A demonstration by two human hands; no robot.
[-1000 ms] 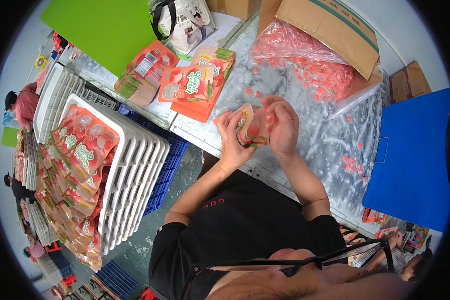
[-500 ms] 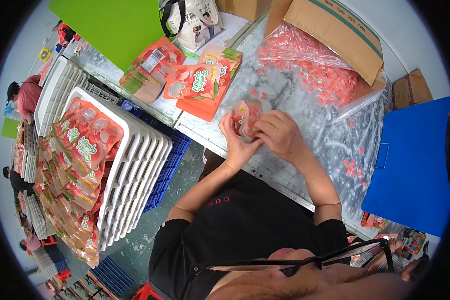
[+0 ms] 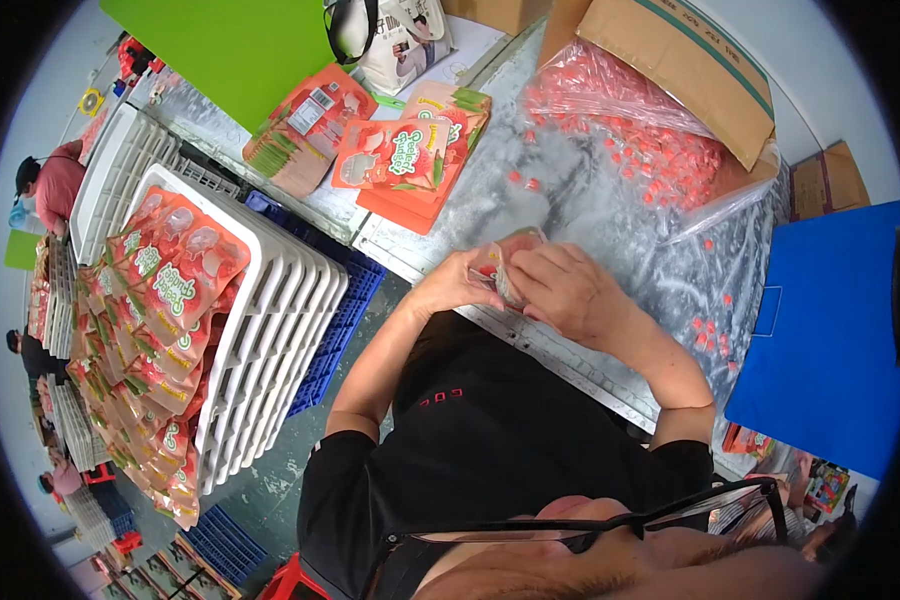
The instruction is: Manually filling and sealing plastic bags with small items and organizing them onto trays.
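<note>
Notably, both hands and the pouch (image 3: pixel 488 262) had shifted toward the near edge of the desk (image 3: pixel 620 235) since half a second earlier, away from two loose red pieces (image 3: pixel 532 184). The left hand (image 3: pixel 455 283) gripped the pouch's left side. The right hand (image 3: pixel 570 292) was bent over its right side, fingertips hidden; whether they gripped could not be determined. The pouch was located near the desk edge. Dusted surface extended from the right hand to a red cluster (image 3: pixel 711 346). Stacked pouches (image 3: pixel 395 155) bounded the left; a blue board (image 3: pixel 820 340), the right.
</note>
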